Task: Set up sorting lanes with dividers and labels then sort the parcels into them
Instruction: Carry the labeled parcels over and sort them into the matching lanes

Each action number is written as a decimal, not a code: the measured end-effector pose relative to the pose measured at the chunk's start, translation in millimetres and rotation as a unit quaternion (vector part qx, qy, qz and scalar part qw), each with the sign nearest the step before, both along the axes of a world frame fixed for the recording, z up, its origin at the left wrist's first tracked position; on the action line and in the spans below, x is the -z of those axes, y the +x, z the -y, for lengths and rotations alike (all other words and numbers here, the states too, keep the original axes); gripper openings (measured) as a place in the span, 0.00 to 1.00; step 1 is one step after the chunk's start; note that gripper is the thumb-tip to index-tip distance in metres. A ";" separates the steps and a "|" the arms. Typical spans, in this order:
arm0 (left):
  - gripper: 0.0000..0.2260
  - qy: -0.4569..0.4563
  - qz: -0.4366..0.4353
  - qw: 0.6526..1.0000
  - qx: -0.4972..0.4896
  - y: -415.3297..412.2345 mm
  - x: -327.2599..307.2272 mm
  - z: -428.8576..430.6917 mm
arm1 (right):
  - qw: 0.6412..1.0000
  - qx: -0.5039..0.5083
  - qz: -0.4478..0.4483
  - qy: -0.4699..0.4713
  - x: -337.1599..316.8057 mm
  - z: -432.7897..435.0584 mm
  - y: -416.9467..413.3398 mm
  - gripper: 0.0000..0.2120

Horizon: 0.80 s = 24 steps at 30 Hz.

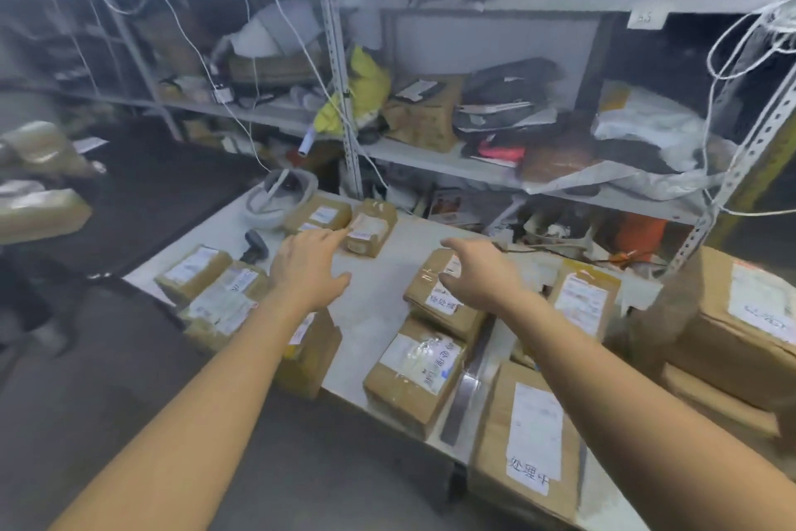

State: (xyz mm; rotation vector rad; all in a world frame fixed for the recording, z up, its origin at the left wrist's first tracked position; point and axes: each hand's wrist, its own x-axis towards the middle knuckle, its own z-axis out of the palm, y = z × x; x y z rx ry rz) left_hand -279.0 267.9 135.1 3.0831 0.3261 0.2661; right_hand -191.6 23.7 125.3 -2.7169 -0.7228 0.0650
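Observation:
Several brown cardboard parcels with white labels lie on a white table (379, 315). My left hand (308, 268) hovers open above the table's middle, its fingers pointing at a small parcel (370, 229) at the far side. My right hand (478, 276) is open, fingers curved just over another parcel (439, 298), holding nothing. A grey metal strip (467, 388) lies as a divider between the middle parcels and a big box with a handwritten label (530, 440). More parcels sit at the left (215, 293) and right (586, 298).
Metal shelving (474, 160) packed with bags, boxes and hanging white cables stands right behind the table. A grey helmet (280, 199) and a black handheld device (256, 246) lie at the table's far left. Large boxes (741, 328) stack at the right. Dark floor lies left.

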 end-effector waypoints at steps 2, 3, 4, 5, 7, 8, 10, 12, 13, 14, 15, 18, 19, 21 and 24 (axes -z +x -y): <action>0.30 -0.011 0.000 1.000 -0.006 -1.6 -1.5 -37.3 | 1.000 0.006 -0.001 -0.009 1.4 -36.4 -4.3 0.28; 0.29 -0.016 0.001 1.000 -0.007 -0.6 -2.6 -54.0 | 1.000 0.008 -0.003 -0.014 2.9 -52.9 -5.3 0.28; 0.29 -0.021 0.001 1.000 -0.005 0.9 -4.0 -68.7 | 1.000 0.010 -0.007 -0.017 3.9 -67.8 -6.4 0.28; 0.28 -0.026 0.000 1.000 -0.005 3.5 -5.4 -81.8 | 1.000 0.012 -0.012 -0.017 5.0 -81.6 -6.3 0.28; 0.27 -0.038 -0.004 0.999 -0.007 10.7 -5.9 -106.4 | 0.999 0.020 -0.026 -0.013 7.8 -106.4 -2.3 0.28; 0.28 -0.040 -0.008 0.999 -0.007 15.5 -5.8 -118.0 | 0.999 0.024 -0.032 -0.011 8.7 -117.6 1.3 0.28; 0.30 -0.040 -0.011 0.999 -0.005 27.0 -4.2 -139.3 | 0.999 0.029 -0.039 -0.007 10.8 -137.4 10.7 0.28; 0.31 -0.039 -0.014 0.999 -0.002 39.8 -0.4 -157.6 | 0.999 0.028 -0.040 -0.008 15.0 -156.0 22.9 0.28; 0.31 -0.036 -0.018 0.999 -0.002 46.4 1.7 -165.4 | 0.999 0.028 -0.039 -0.010 17.9 -164.9 30.4 0.28; 0.30 -0.032 -0.027 0.999 -0.004 54.0 4.3 -173.4 | 0.999 0.028 -0.040 -0.012 20.8 -173.7 39.0 0.28; 0.30 -0.027 -0.036 0.999 -0.006 61.9 7.8 -181.3 | 0.999 0.027 -0.042 -0.010 24.9 -182.1 48.5 0.28; 0.29 -0.017 -0.053 0.998 -0.017 84.7 16.8 -205.5 | 0.999 0.019 -0.048 -0.001 41.1 -205.3 80.8 0.28; 0.29 -0.025 -0.056 0.998 -0.019 92.0 18.3 -212.3 | 0.998 0.019 -0.058 0.003 45.6 -212.0 91.1 0.28; 0.28 -0.031 -0.069 0.997 -0.020 105.1 22.9 -222.8 | 0.996 0.023 -0.080 0.014 56.5 -225.2 108.9 0.28; 0.28 -0.041 -0.089 0.995 -0.020 126.8 33.5 -241.6 | 0.994 0.024 -0.107 0.019 73.1 -246.5 133.0 0.28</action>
